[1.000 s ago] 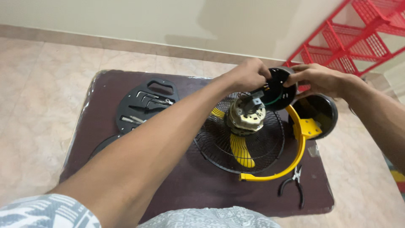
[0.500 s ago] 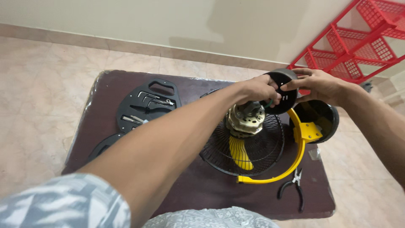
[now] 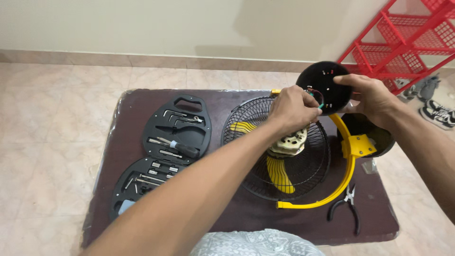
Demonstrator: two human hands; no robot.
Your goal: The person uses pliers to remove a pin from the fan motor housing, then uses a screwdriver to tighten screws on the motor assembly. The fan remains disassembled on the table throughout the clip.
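The right hand (image 3: 372, 97) holds a round black cover (image 3: 324, 87) up above the fan, fingers curled on its rim. The left hand (image 3: 294, 108) pinches small wires by the cover, over the fan motor (image 3: 287, 144). The black fan cage (image 3: 277, 156) lies on the brown counter (image 3: 227, 213), near an open tool case (image 3: 166, 151) and pliers (image 3: 346, 206).

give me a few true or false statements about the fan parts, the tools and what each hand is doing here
1. The right hand holds a round black cover. True.
2. The left hand rests on the open tool case. False: it is at the wires by the cover, above the fan motor.
3. The fan blades are yellow. True.
4. The pliers lie inside the tool case. False: they lie on the table beside the yellow bracket.
5. A red rack stands by the wall. True.
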